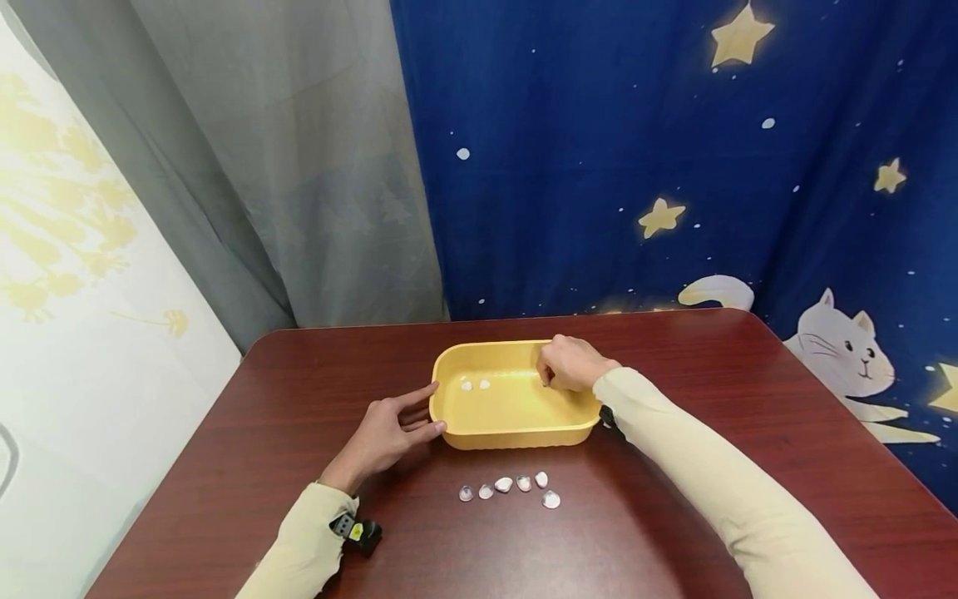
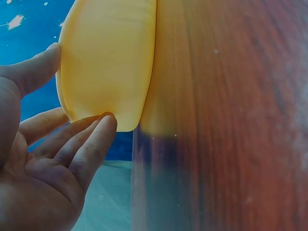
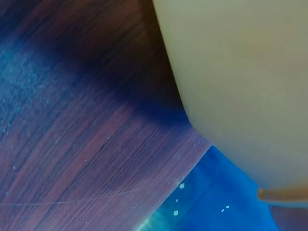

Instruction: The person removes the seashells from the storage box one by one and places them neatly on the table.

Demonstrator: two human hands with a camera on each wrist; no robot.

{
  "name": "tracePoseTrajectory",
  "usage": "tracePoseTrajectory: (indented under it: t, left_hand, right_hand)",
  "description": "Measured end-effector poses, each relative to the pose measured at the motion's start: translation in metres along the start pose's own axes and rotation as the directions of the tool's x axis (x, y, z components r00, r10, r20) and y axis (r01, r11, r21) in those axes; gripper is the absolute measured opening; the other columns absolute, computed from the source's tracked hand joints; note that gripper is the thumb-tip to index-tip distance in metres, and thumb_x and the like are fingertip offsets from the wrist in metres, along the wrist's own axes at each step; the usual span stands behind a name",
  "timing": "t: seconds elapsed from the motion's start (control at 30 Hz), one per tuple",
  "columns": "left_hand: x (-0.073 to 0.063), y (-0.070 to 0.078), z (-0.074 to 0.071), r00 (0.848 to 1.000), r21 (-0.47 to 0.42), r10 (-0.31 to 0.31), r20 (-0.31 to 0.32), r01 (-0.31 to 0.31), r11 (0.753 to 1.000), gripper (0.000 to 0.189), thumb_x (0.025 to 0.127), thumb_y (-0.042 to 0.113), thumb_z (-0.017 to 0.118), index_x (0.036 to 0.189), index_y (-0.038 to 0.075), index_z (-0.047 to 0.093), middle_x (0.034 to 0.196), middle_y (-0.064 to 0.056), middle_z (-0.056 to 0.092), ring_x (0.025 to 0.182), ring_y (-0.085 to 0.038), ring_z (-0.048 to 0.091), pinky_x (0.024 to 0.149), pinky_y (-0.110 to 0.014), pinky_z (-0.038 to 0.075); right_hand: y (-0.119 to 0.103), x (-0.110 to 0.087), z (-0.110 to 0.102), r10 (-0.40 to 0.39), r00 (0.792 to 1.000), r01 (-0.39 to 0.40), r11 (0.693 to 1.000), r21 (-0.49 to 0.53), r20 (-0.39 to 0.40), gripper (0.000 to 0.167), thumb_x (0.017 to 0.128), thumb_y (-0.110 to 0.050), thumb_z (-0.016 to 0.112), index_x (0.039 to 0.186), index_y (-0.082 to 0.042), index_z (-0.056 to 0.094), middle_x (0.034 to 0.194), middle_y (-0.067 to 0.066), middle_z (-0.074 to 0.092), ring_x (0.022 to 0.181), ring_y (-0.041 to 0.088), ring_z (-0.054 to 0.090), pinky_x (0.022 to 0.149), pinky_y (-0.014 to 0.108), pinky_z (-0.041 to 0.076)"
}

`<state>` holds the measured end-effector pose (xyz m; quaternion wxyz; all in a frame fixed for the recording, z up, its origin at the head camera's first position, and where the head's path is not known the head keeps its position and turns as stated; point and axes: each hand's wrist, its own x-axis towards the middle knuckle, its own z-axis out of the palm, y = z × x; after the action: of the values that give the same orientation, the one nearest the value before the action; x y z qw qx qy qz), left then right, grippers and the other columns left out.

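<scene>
A yellow plastic basin [image 1: 516,438] stands on the table. My left hand [image 1: 389,434] touches its left end with fairly straight fingers, the thumb at the near corner. In the left wrist view, the fingertips [image 2: 107,119] rest against the outer wall. My right hand [image 1: 575,363] reaches over the rim into the right end, fingers curled downward; whatever may be between them is hidden. Two small white shell-like pieces [image 1: 484,384] lie inside at the left. In front of the basin, several similar pale shells [image 1: 504,484] lie in a loose row, one of them [image 1: 550,499] slightly nearer.
The dark red wooden table [image 1: 322,366] ends at a blue curtain [image 1: 569,166] with stars and a grey curtain [image 1: 299,166]. A pale wall [image 1: 90,333] stands on the left. The right wrist view shows mostly tabletop [image 3: 86,120] and a large pale surface [image 3: 245,86].
</scene>
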<state>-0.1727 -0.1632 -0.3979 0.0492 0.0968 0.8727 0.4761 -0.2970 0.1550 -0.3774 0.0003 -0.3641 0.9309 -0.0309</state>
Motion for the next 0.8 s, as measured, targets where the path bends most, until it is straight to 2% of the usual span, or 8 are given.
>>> tracePoseTrajectory:
  t: [0.53,0.8]
  left_hand:
    - [-0.002,0.000,0.001,1.000,0.001,0.004,0.003,-0.004,1.000,0.073,0.086,0.036,0.080,0.150,0.017,0.049,0.149,-0.012,0.056,0.124,-0.023,0.066,0.093,-0.031,0.059]
    - [0.000,0.001,0.000,1.000,0.011,-0.009,-0.001,0.009,1.000,0.073,0.085,0.038,0.080,0.150,0.021,0.050,0.150,-0.010,0.055,0.124,-0.023,0.066,0.094,-0.034,0.059]
  right_hand:
    - [0.000,-0.003,-0.001,-0.009,1.000,0.009,1.000,0.011,0.006,0.025,0.080,-0.001,0.071,0.066,-0.021,0.072,0.066,-0.011,0.063,0.065,0.010,0.053,0.060,0.022,0.049]
    - [0.002,-0.007,-0.010,-0.059,0.997,0.062,0.996,0.066,-0.053,0.020,0.076,0.000,0.073,0.070,-0.019,0.076,0.070,-0.010,0.069,0.067,0.009,0.058,0.064,0.024,0.054]
